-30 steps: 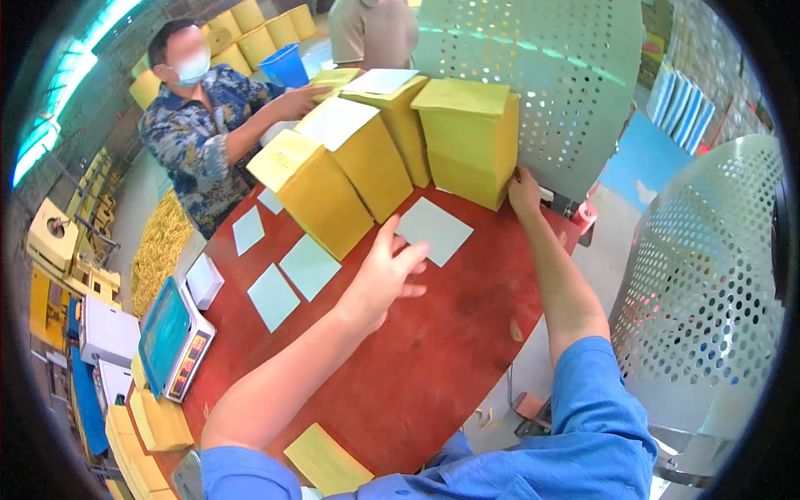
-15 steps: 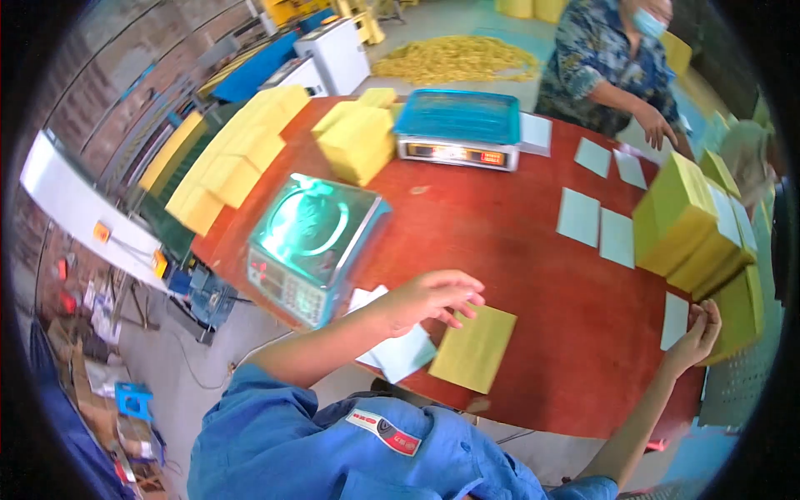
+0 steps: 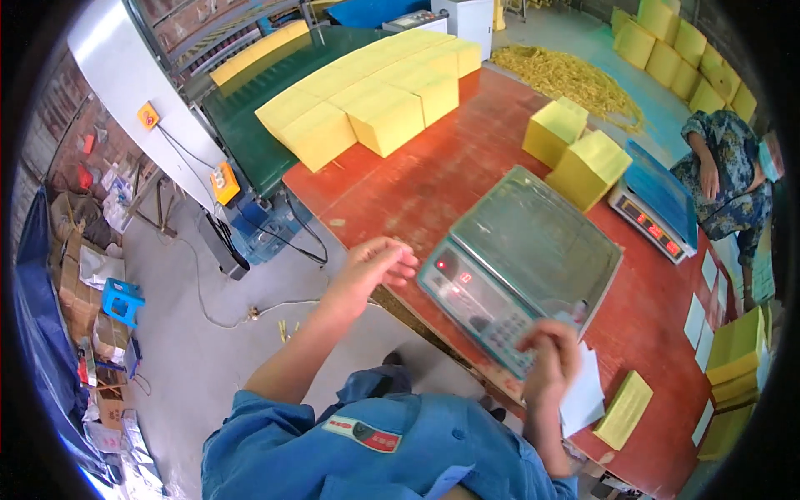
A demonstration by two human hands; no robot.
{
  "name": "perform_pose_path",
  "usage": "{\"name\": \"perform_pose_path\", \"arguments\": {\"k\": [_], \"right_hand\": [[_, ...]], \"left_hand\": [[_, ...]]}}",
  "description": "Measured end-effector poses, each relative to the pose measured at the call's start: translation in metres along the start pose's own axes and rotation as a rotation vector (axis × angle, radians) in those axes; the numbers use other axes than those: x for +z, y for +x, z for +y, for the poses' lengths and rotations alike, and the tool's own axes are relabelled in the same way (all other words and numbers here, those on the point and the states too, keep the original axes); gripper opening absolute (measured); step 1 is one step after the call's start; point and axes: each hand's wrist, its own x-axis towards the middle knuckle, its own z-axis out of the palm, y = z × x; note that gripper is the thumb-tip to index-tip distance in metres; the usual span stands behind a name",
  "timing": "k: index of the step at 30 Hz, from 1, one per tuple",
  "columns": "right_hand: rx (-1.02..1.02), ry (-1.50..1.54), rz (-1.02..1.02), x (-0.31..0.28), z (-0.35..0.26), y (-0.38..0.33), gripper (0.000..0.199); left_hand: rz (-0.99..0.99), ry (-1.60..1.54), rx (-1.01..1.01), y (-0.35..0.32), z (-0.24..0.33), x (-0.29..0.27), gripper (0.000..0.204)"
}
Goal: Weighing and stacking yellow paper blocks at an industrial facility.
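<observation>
My left hand (image 3: 375,271) hovers by the near left edge of the red table (image 3: 371,196), its fingers loosely curled together and nothing visible in them. My right hand (image 3: 552,360) is bent and smeared by motion at the near right corner of an electronic scale (image 3: 533,250); whether it holds or touches anything cannot be made out. The scale's platform bears nothing, and its display is lit red. Beside my right hand lie pale blue-white sheets (image 3: 583,396), and right of them a thin yellow paper stack (image 3: 625,408).
Yellow paper blocks (image 3: 387,117) stand in rows at the table's far left. Two more yellow blocks (image 3: 587,167) sit behind the scale, beside a second scale with a blue tray (image 3: 660,196). A masked co-worker (image 3: 729,171) stands at the far right. A cable (image 3: 275,312) crosses the floor.
My view has swung left. The right hand has gone from the yellow blocks at the right to the nearer scale; the left has moved from above the yellow stack to the scale's left side.
</observation>
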Motion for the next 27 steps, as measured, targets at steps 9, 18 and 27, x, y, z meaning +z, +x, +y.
{"name": "perform_pose_path", "arguments": {"k": [9, 18, 27], "right_hand": [[-0.290, -0.110, -0.454, 0.272, 0.058, 0.179, 0.024], [-0.389, -0.739, -0.284, 0.386, 0.146, 0.372, 0.022], [-0.527, -1.157, -0.374, 0.402, 0.218, 0.425, 0.025]], "left_hand": [[0.176, 0.690, 0.294, 0.153, 0.058, -0.145, 0.029], [0.311, 1.361, 0.560, 0.315, 0.083, -0.204, 0.044], [0.207, 1.604, 0.688, 0.358, 0.049, -0.207, 0.039]]}}
